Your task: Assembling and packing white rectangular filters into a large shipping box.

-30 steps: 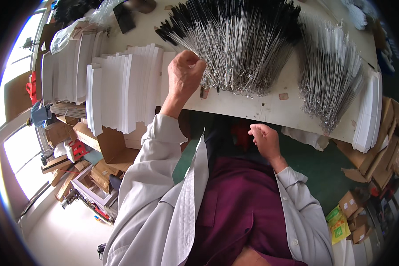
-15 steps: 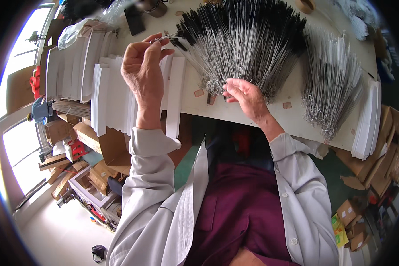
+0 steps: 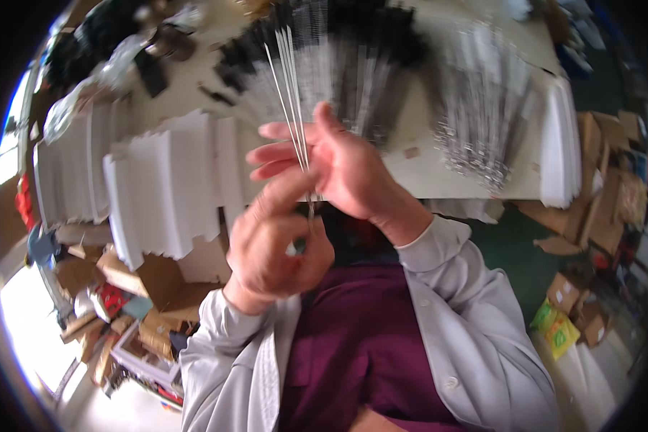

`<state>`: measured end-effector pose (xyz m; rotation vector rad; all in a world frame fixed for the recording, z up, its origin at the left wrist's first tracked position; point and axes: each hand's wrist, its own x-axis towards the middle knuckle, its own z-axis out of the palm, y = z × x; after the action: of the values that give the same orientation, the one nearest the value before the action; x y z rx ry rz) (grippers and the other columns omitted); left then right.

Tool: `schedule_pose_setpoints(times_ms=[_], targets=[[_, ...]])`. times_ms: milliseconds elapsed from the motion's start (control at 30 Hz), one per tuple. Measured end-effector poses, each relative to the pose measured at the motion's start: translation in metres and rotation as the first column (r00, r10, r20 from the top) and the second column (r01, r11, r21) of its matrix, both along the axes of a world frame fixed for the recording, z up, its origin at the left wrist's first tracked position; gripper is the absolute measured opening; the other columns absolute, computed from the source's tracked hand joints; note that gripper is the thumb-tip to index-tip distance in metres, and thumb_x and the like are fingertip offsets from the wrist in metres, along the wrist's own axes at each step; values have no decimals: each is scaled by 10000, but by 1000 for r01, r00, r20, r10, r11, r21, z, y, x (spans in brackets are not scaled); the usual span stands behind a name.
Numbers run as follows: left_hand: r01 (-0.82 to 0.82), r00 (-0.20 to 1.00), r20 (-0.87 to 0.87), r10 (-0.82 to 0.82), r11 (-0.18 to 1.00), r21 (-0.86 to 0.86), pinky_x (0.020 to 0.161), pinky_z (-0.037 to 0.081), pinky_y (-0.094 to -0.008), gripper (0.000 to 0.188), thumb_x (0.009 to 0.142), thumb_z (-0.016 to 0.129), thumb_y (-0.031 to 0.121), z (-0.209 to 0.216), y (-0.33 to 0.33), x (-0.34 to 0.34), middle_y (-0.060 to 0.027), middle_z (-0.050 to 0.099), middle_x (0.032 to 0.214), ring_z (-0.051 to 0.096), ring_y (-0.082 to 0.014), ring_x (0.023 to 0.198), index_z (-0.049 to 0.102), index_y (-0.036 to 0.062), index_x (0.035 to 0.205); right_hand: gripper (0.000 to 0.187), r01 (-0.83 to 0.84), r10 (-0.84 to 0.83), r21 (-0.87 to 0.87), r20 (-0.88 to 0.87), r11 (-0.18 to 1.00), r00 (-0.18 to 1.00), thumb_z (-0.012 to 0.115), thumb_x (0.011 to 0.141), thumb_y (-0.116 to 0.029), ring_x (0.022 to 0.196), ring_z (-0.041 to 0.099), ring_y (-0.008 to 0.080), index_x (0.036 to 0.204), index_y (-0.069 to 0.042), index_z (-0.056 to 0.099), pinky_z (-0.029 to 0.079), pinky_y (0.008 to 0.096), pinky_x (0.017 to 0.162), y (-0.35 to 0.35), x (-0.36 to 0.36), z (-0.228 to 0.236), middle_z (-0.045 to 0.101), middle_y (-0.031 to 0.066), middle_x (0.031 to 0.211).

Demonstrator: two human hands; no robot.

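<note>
My left hand [image 3: 266, 241] is closed in a pinch on the lower, looped ends of several thin wire brushes [image 3: 293, 108]. Their pale wires point up and away over the table; motion blurs their far ends. Just behind them my right hand [image 3: 360, 173] is open, palm toward the wires, thumb raised and fingers stretched to the left. The wires pass in front of its fingers, and whether they touch the palm I cannot tell. Beyond both hands lies a broad fanned pile of wire brushes [image 3: 367, 79] with black bristle ends, partly hidden by the right hand.
A second bundle of wire brushes [image 3: 475, 108], with white ends, lies to the right. White folded card strips [image 3: 162, 187] stand in rows at the left, more white strips [image 3: 559, 144] at the table's right edge. Cardboard boxes [image 3: 158, 281] sit below on the left.
My left hand has come from the pile's left side down and toward my body, with the wire brushes upright in it. My right hand has left the pile's near edge and opened beside them.
</note>
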<state>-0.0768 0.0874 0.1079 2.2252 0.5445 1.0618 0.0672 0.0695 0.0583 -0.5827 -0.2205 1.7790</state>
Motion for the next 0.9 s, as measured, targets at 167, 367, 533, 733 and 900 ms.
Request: schedule_pose_setpoints(times_ms=[167, 367, 533, 733, 900], targets=[[180, 983, -52, -175, 976, 121, 788, 606, -428, 228, 672, 695, -57, -18, -31, 14, -317, 652, 1164, 711, -439, 963, 503, 15, 773, 681, 145, -151, 67, 94, 987, 984, 356, 1064, -531, 885, 692, 262, 1358, 69, 490, 557, 384, 833, -32, 28, 33, 693, 208, 1008], [168, 983, -86, -163, 984, 65, 792, 611, -448, 269, 662, 740, -40, -31, -61, 27, -307, 651, 1148, 710, -417, 974, 542, 21, 833, 457, 374, -361, -26, 205, 927, 910, 405, 1099, -357, 607, 575, 158, 1260, 42, 560, 491, 306, 575, -64, 47, 19, 574, 50, 720], [192, 963, -143, -229, 953, -234, 726, 596, -375, 214, 720, 753, -47, -47, -81, 48, -226, 680, 1049, 715, -345, 889, 594, 28, 843, 440, 590, -570, -228, 152, 774, 807, 440, 1087, -391, 548, 371, 78, 1230, -1, 583, 348, 254, 502, -98, 72, -11, 422, -36, 687], [141, 899, -170, -403, 634, -760, 639, 531, -289, 82, 840, 703, -16, -86, -107, 76, -127, 674, 784, 679, -190, 703, 630, -20, 878, 447, 740, -673, -283, 308, 610, 672, 449, 1079, -413, 520, 308, 47, 1216, -11, 589, 267, 214, 440, -145, 104, -46, 379, -68, 662], [73, 742, -291, -604, 503, -861, 629, 523, -283, 128, 900, 685, 94, -117, -116, 106, -104, 668, 730, 664, -136, 666, 655, -28, 877, 445, 856, -650, -181, 580, 485, 491, 478, 1075, -408, 490, 313, 25, 1123, 10, 623, 270, 212, 413, -189, 125, -76, 355, -80, 630]])
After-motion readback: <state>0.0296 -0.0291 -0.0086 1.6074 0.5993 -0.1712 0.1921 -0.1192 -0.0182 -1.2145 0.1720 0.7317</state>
